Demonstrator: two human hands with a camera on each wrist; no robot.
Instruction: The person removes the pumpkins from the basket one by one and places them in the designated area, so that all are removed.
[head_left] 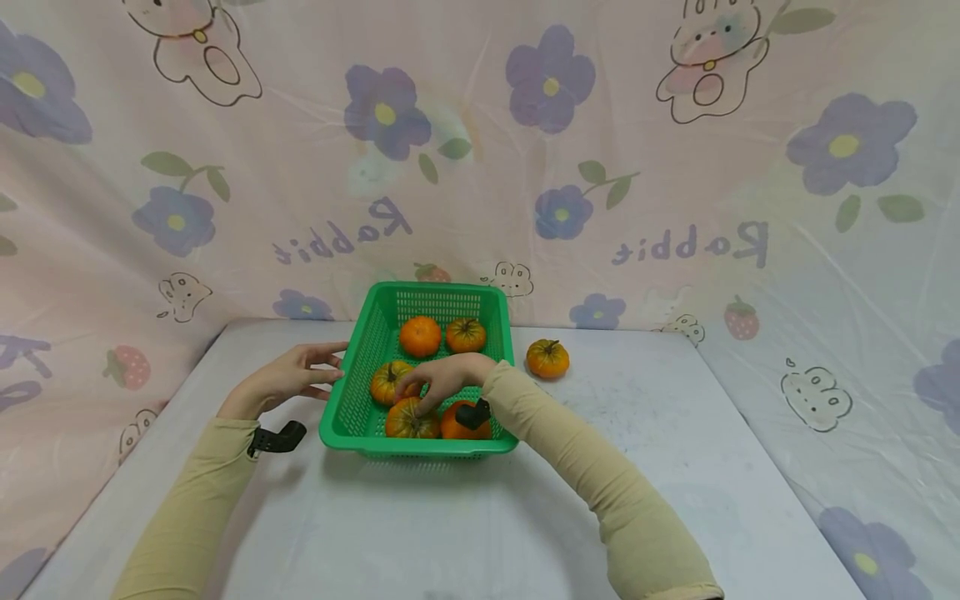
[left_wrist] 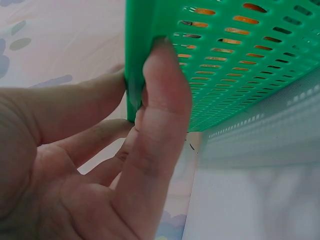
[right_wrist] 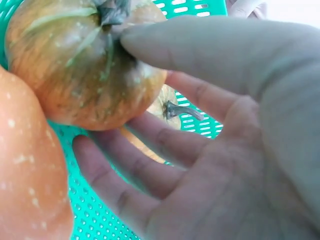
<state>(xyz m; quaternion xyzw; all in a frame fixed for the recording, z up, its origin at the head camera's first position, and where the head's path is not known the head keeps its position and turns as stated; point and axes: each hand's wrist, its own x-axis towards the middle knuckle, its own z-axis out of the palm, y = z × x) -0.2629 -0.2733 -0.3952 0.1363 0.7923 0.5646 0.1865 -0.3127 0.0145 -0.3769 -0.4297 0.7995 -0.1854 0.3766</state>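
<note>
On the table stands a green plastic basket (head_left: pixel 420 445) holding several small pumpkins. My left hand (head_left: pixel 288 377) grips its left rim; the left wrist view shows thumb and fingers on either side of the rim (left_wrist: pixel 134 30). My right hand (head_left: pixel 450 375) reaches inside and holds a green-streaked pumpkin (head_left: pixel 408 425) at the front. In the right wrist view, the thumb (right_wrist: pixel 165 42) lies by the stem of that pumpkin (right_wrist: pixel 75 70), with fingers around its side. An orange pumpkin (head_left: pixel 452 423) sits right beside it, partly hidden by the wrist strap. Another streaked pumpkin (head_left: pixel 385 383) lies behind, overlapped by the fingers.
At the back of the basket are an orange pumpkin (head_left: pixel 420 337) and a streaked one (head_left: pixel 466 336). One more pumpkin (head_left: pixel 548 359) sits on the white table (head_left: pixel 637 467), right of the basket. A printed curtain (head_left: pixel 480 183) hangs behind the table.
</note>
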